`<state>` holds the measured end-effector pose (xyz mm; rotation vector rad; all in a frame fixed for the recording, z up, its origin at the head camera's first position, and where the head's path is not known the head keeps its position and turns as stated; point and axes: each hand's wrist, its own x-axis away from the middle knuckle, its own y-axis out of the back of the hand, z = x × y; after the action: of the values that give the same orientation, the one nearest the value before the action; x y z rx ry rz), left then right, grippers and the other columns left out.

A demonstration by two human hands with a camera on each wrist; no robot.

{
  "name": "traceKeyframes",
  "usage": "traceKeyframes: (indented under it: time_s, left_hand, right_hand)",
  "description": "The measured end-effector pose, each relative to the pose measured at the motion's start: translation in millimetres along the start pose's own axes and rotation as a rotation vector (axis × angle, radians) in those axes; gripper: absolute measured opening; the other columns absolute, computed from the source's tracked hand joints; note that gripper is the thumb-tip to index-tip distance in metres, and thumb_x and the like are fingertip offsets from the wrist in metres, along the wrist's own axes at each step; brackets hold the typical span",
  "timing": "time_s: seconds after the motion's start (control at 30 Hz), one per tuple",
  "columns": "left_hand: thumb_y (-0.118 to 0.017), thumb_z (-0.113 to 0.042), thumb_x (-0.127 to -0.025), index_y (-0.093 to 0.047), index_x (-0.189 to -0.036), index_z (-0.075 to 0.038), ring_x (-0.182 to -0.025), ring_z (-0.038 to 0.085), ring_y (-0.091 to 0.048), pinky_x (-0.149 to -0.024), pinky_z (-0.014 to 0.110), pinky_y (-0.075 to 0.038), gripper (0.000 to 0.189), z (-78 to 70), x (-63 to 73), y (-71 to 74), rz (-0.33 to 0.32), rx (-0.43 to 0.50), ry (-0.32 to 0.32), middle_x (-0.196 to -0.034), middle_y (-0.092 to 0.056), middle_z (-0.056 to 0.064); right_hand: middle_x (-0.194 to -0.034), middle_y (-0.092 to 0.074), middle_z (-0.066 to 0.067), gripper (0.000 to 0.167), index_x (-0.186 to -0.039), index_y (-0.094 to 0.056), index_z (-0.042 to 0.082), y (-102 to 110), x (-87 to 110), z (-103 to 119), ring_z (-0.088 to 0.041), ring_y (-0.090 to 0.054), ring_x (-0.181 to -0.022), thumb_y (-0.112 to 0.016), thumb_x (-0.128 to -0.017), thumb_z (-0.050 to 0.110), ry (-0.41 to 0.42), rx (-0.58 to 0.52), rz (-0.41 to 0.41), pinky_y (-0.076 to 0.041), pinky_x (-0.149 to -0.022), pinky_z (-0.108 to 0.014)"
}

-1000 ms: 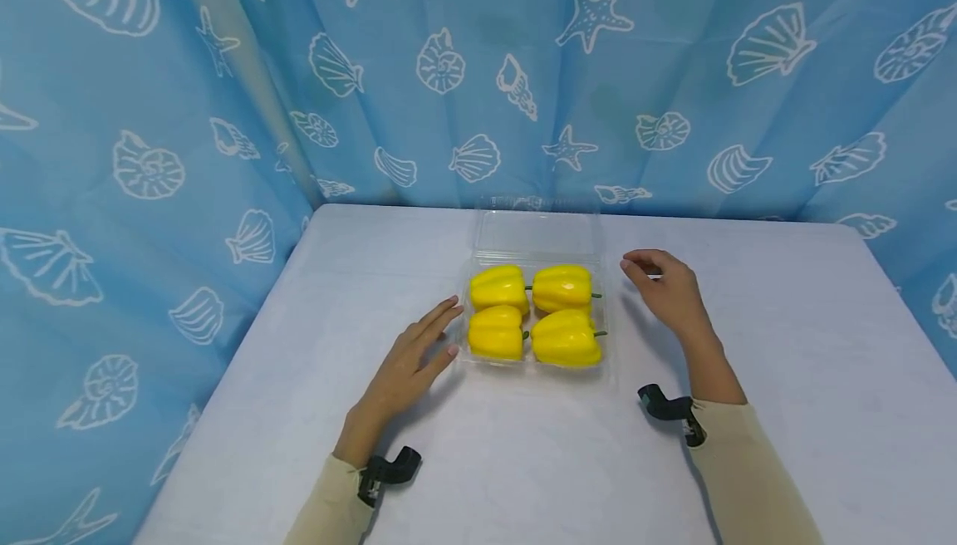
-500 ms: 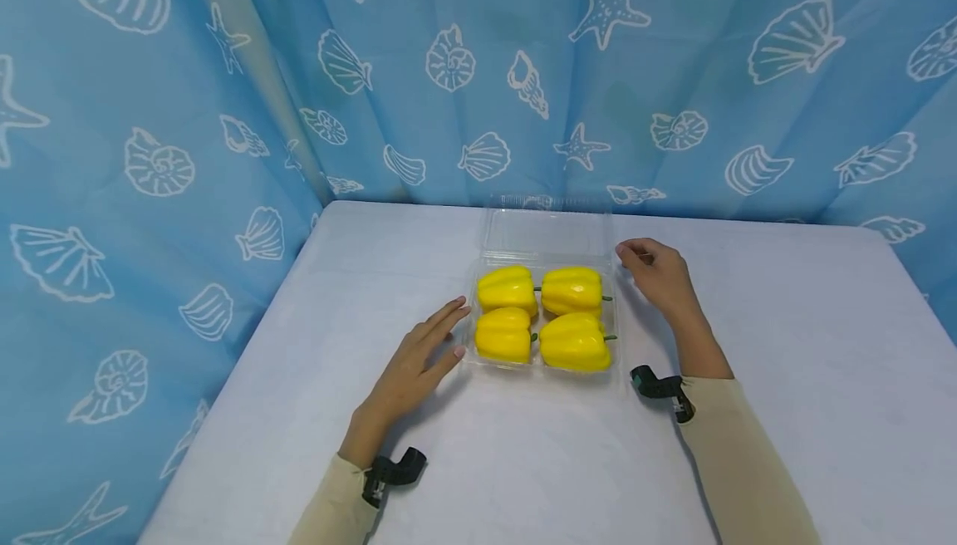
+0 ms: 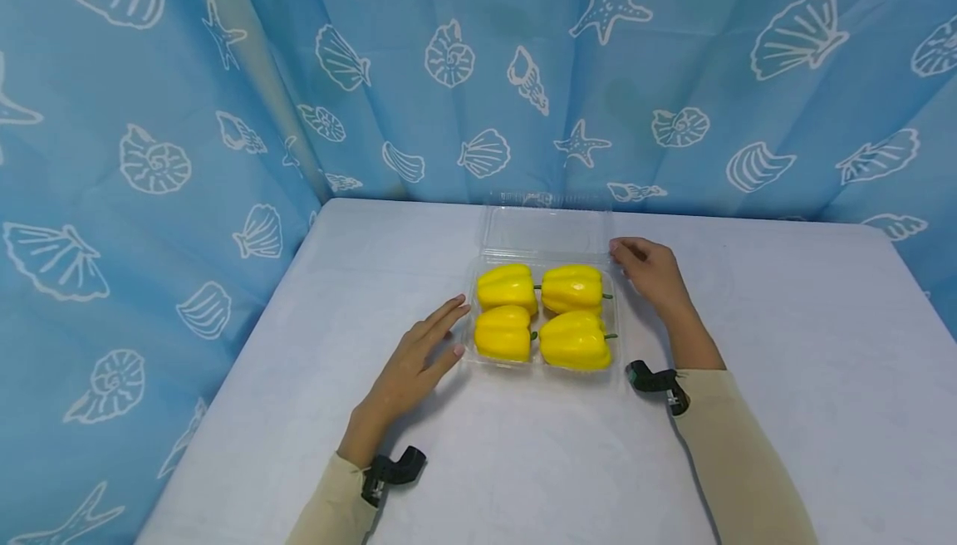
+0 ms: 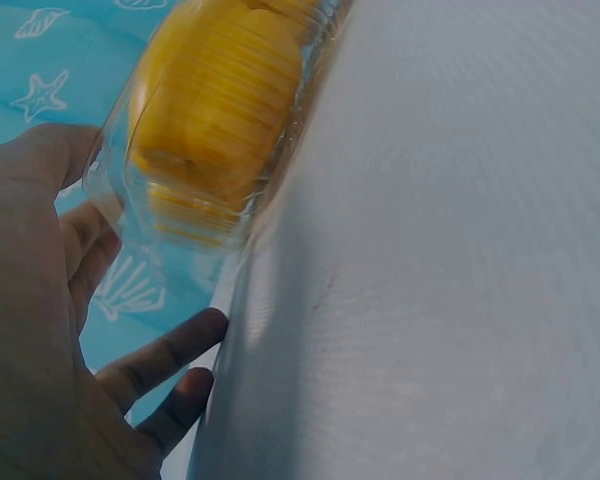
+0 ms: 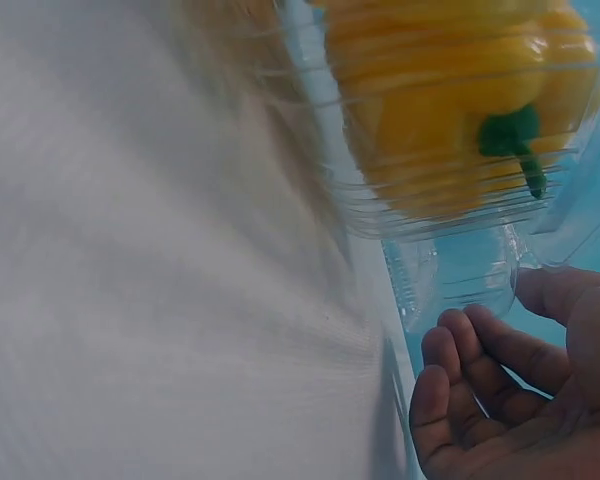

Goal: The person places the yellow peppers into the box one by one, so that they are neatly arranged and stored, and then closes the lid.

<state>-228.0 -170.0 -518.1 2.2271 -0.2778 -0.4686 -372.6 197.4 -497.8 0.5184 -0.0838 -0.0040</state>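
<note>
A clear plastic clamshell box [image 3: 568,368] stands on the white table with its lid [image 3: 549,231] folded back. Several yellow bell peppers with green stems fill it in two rows; one is the front right bell pepper [image 3: 574,341]. My left hand [image 3: 409,366] is at the box's left side, fingers spread and fairly straight. In the left wrist view, its thumb [image 4: 65,150] touches the rim. My right hand [image 3: 654,272] is beside the lid's right edge, fingers loosely bent. A gap shows between thumb and fingertips in the right wrist view; contact with the lid is unclear.
A white cloth covers the table [image 3: 478,462]. Behind and to the left hangs a blue curtain [image 3: 419,46] printed with white shells and starfish. A black wrist camera [image 3: 394,470] is on the left sleeve, another black camera [image 3: 658,385] on the right.
My right hand has moved left and slightly away from me, up to the lid's right edge. The left hand stays by the box, and the peppers lie as before. The head view has shifted slightly.
</note>
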Motion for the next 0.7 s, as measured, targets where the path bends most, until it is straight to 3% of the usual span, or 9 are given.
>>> traceKeyframes:
  time_s: [0.1,0.3,0.47,0.57,0.7]
  left_hand:
    - [-0.045,-0.046,-0.105,-0.030,-0.157,-0.037,-0.118,0.013,-0.054,-0.110,0.053,-0.033,0.056,0.0,-0.1,0.1,-0.001,0.000,0.000,-0.163,-0.020,-0.018]
    - [-0.045,-0.046,-0.105,-0.030,-0.158,-0.036,-0.119,0.014,-0.054,-0.110,0.053,-0.033,0.056,0.7,0.1,-0.2,0.000,-0.001,-0.001,-0.163,-0.020,-0.018]
    - [-0.044,-0.048,-0.105,-0.030,-0.157,-0.037,-0.120,0.013,-0.054,-0.111,0.052,-0.032,0.055,-0.8,-0.5,0.6,0.002,-0.005,0.006,-0.163,-0.019,-0.020]
    - [-0.044,-0.047,-0.105,-0.030,-0.157,-0.037,-0.119,0.013,-0.054,-0.111,0.052,-0.032,0.055,-1.2,-0.7,0.5,-0.002,-0.004,0.007,-0.163,-0.020,-0.021]
    - [-0.045,-0.046,-0.105,-0.032,-0.157,-0.036,-0.119,0.014,-0.054,-0.110,0.052,-0.034,0.055,-1.7,-0.5,0.4,-0.002,0.001,0.011,-0.162,-0.021,-0.020]
  right_hand:
    - [-0.131,-0.060,-0.015,0.058,-0.142,-0.055,0.006,0.5,0.4,1.0,-0.031,-0.055,-0.115,-0.049,-0.103,0.048,0.002,-0.006,0.003,-0.049,-0.100,-0.045]
    - [-0.131,-0.060,-0.012,0.053,-0.138,-0.059,0.010,1.5,2.6,0.6,-0.028,-0.054,-0.116,-0.053,-0.102,0.048,0.046,0.013,-0.045,-0.052,-0.092,-0.038]
    - [-0.133,-0.060,-0.011,0.060,-0.136,-0.061,0.011,1.9,4.4,-2.8,-0.029,-0.052,-0.119,-0.053,-0.098,0.057,0.128,0.011,-0.079,-0.051,-0.096,-0.044]
    - [-0.131,-0.061,-0.008,0.062,-0.134,-0.062,0.012,1.7,5.2,-3.9,-0.026,-0.054,-0.119,-0.053,-0.097,0.060,0.147,0.015,-0.097,-0.052,-0.094,-0.041]
    - [-0.132,-0.061,-0.009,0.056,-0.135,-0.061,0.011,2.1,5.1,-3.4,-0.027,-0.053,-0.119,-0.054,-0.099,0.053,0.145,0.007,-0.099,-0.051,-0.096,-0.043]
